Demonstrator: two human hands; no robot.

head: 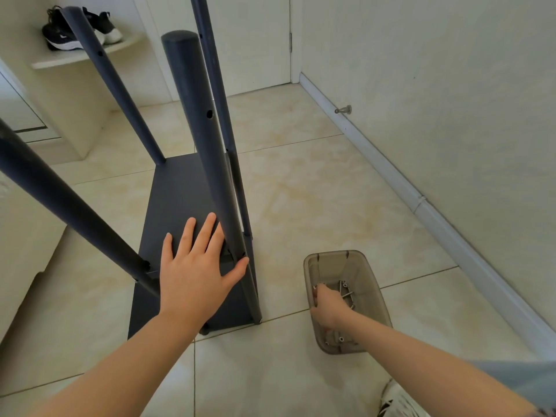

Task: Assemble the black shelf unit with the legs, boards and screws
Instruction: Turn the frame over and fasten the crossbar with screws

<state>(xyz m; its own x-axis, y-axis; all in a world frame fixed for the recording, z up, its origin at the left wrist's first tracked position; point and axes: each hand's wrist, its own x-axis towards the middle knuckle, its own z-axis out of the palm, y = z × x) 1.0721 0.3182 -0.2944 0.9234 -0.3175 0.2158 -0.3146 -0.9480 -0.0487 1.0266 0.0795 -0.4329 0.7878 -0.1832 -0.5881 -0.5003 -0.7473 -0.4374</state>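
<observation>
On the tiled floor (316, 188), at ten o'clock from the translucent bin (371, 276), stands the shelf unit (144, 308): a matte black board (174, 194) with four round dark legs (117, 94), each drilled with small holes. The left hand (195, 266) lies flat on the board, fingers spread, thumb against the nearest leg (210, 176). The right hand (326, 305) is curled among the screws (346, 291); whether it has one, I cannot tell. The frame looks stiff yet top-heavy, so it is best held low on a leg.
</observation>
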